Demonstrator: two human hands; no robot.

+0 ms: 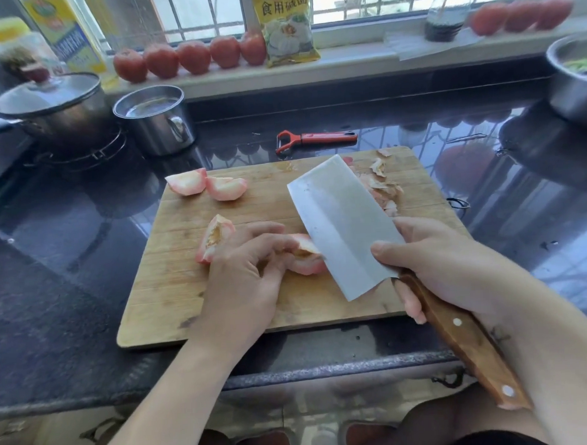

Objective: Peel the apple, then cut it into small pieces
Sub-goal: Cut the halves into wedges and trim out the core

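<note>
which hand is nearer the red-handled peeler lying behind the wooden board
Right, narrowly. The right hand grips the wood-handled cleaver below and right of the red-handled peeler. The left hand holds an apple piece farther below and left.

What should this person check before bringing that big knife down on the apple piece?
1. Knife grip: right hand curls round the cleaver where blade meets handle. Ok.
2. Piece steadied: left hand holds the apple wedge against the cutting board. Ok.
3. Fingers away from the edge: left fingertips lie right beside the blade. Not ok.
4. Blade lined up: it is tilted at the wedge's right end; the exact cut line, cannot tell.
5. Other wedges out of the way: two wedges lie at the board's far left. Ok.
6. Peel scraps: piled behind the blade, far right. Ok.
</note>
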